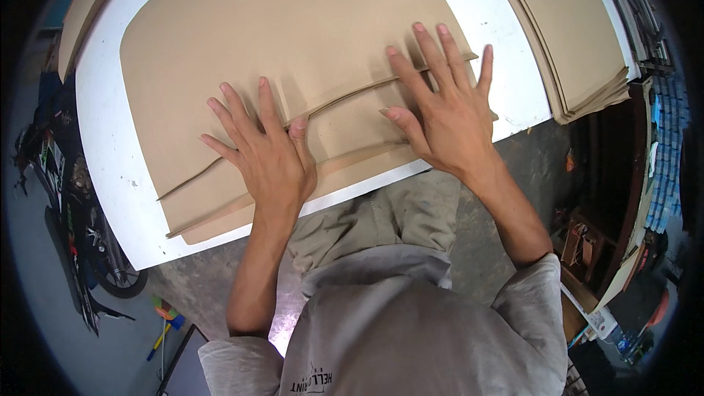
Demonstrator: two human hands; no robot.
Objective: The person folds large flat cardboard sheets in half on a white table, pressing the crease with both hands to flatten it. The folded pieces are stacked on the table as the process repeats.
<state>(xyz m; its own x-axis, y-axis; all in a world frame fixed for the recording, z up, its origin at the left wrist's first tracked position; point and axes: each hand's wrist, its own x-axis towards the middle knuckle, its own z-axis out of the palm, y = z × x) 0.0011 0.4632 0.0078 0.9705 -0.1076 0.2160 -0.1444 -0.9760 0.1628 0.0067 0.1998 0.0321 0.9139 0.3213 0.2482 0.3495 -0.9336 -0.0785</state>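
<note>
A large sheet of brown kraft paper [293,22] lies on the white tabletop [117,176]. Along its near side runs a folded strip [352,121], its raised edge slanting up from left to right. My left hand [271,154] lies over the left part of this strip, fingers spread and pointing away from me. Flat across the strip's right end is my right hand [447,110], also with fingers spread, the little finger reaching over the white tabletop. Neither hand grips anything.
At the table's right side lies a stack of brown paper sheets [565,37]. More brown paper [92,7] stands curved at the far left. A motorbike [95,249] is on the floor to the left. Dark shelving [601,198] stands to the right.
</note>
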